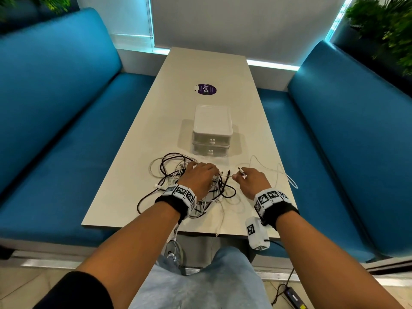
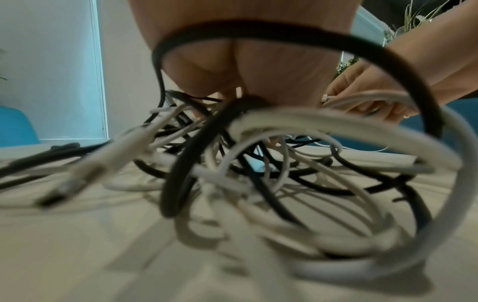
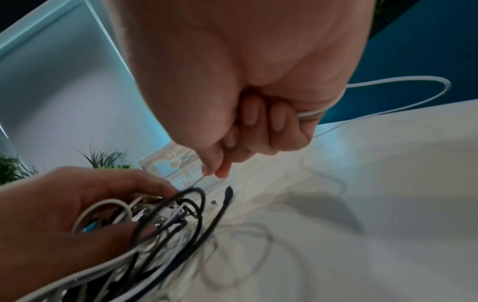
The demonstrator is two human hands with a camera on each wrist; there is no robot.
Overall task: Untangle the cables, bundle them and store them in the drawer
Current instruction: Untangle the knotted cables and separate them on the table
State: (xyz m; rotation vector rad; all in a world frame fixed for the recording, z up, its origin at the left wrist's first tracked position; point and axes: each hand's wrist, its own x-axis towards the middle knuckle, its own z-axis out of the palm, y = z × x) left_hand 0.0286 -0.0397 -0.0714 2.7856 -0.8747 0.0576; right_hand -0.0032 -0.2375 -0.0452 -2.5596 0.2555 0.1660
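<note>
A tangle of black and white cables (image 1: pixel 178 175) lies on the near end of the table (image 1: pixel 211 68). My left hand (image 1: pixel 200 177) sits on top of the tangle. In the right wrist view its thumb and fingers (image 3: pixel 145 183) close round a bunch of the cables (image 3: pixel 165 212). My right hand (image 1: pixel 249 179) is just to the right and pinches a thin white cable (image 3: pixel 444 87) between thumb and forefinger. That cable's plug (image 1: pixel 242 172) sticks up over the hand, and its slack loops off to the right. Behind the cables stands a white two-drawer unit (image 1: pixel 211 139) with both drawers shut.
A round purple sticker (image 1: pixel 207 89) is on the table beyond the drawers. Blue benches (image 1: pixel 55 112) (image 1: pixel 347 134) flank the table on both sides. One cable end hangs over the near table edge (image 1: pixel 217 233). A power adapter (image 1: pixel 294 297) lies on the floor at my right.
</note>
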